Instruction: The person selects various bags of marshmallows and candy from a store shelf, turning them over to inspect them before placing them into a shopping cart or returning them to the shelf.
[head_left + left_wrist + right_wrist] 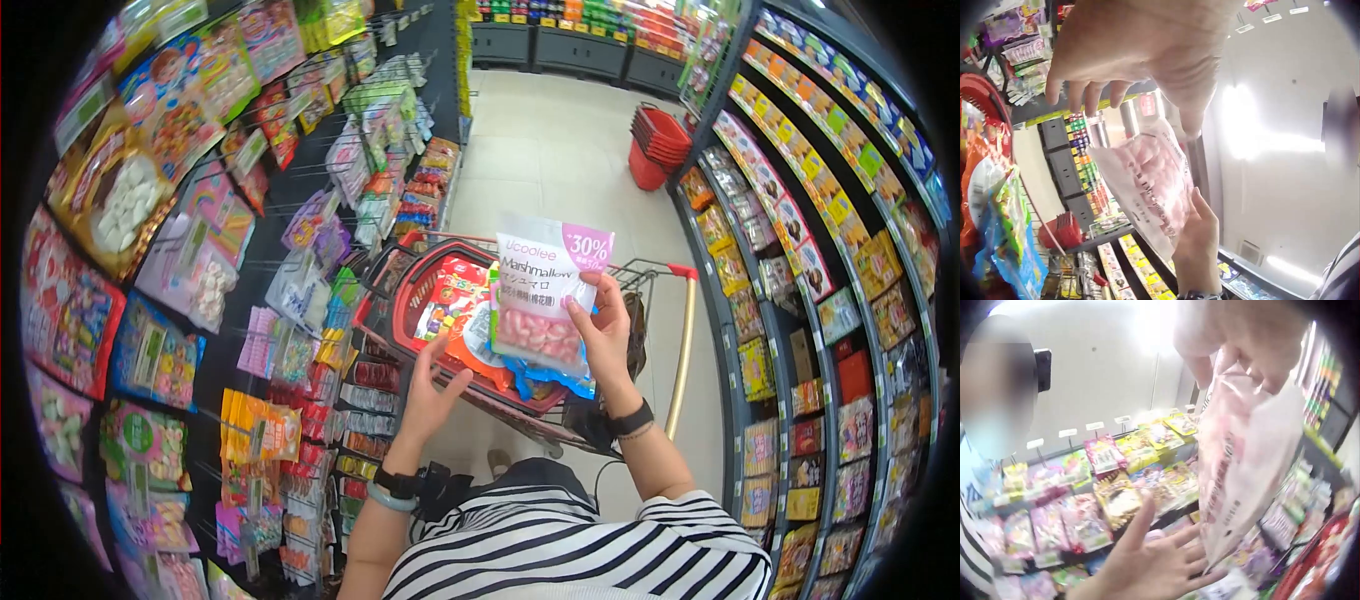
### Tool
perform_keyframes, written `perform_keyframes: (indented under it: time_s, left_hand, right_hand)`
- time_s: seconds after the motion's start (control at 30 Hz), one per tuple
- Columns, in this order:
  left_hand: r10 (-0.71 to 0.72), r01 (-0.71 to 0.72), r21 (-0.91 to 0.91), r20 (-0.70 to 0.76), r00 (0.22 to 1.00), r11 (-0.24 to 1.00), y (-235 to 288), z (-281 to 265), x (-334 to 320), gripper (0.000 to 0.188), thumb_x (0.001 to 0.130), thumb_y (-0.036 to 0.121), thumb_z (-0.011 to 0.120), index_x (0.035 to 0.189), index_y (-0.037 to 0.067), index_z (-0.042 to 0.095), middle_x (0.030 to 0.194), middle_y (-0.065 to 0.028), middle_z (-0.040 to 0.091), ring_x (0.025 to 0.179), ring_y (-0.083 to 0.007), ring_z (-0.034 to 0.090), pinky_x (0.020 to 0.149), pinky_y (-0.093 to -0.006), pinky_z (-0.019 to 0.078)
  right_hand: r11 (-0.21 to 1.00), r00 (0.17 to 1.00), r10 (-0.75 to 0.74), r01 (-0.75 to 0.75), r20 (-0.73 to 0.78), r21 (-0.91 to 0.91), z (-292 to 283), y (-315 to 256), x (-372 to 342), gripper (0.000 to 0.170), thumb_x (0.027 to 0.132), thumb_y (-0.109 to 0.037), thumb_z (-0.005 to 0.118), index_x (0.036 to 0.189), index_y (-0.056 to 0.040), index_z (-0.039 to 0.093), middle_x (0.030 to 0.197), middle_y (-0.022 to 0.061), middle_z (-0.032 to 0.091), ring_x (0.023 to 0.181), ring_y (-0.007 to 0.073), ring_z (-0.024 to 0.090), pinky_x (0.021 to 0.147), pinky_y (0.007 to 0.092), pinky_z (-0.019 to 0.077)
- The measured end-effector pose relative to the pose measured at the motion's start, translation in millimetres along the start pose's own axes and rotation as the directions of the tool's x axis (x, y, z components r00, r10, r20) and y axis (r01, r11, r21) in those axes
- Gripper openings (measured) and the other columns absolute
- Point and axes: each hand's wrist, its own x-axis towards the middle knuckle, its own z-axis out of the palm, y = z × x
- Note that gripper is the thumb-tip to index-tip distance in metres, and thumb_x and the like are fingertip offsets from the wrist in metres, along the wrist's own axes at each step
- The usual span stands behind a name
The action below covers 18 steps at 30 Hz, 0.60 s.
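White-and-pink marshmallow bag (535, 335) is up in the right hand (605, 325), near upright, printed front toward the wearer. In the head view it overlaps the right edge of the red basket (404, 310) on the cart (684, 350); exact height above it I can't tell. Grip: right thumb on the front face, fingers behind, pinching the bag at its right edge. Left hand (430, 395) holds nothing, fingers spread and slightly bent, by the basket's near-left edge with a gap to the bag. Step looks like showing the front for a read. To do it well: pinch just firmly enough that the film won't slip, pressure at the edge, not on the soft pieces. Thumb low, off the print. Load sags to the bottom, so a left palm under the lower edge would steady it and stop the swing. Hold the bottom corners clear of the basket rim and of the orange pack (478, 355) and blue pack (565, 380); snagged film could tear. Tilt gently if ceiling lights glare.
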Motion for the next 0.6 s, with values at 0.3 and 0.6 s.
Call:
perform_keyframes:
  time_s: [0.3, 0.6]
  left_hand:
    - [-0.049, 0.038, -0.389, -0.018, 0.999, 0.920, 73.7, -77.7, -49.2, 0.060, 0.073, 0.000, 0.071, 0.125, -0.002, 0.041, 0.118, -0.0099, 0.053, 0.107, -0.0143, 0.051, 0.092, -0.0296, 0.0421]
    - [-0.177, 0.044, -0.300, -0.432, 0.884, 0.953, 79.0, -182.2, -157.6, 0.054, 0.072, 0.001, 0.072, 0.119, -0.001, 0.046, 0.112, -0.0090, 0.057, 0.104, -0.0148, 0.054, 0.090, -0.0296, 0.0429]
  right_hand:
    - [0.806, 0.893, 0.145, -0.356, 0.427, 0.472, 125.5, -53.0, -35.3, 0.057, 0.077, 0.007, 0.060, 0.129, -0.0005, 0.036, 0.126, 0.0087, 0.042, 0.117, 0.0183, 0.043, 0.097, 0.0315, 0.0379]
    - [0.765, 0.337, 0.222, -0.641, 0.915, 0.050, 250.5, -53.1, -99.1, 0.046, 0.081, -0.005, 0.065, 0.122, 0.0008, 0.045, 0.112, 0.0067, 0.057, 0.102, 0.0121, 0.053, 0.086, 0.0269, 0.0444]
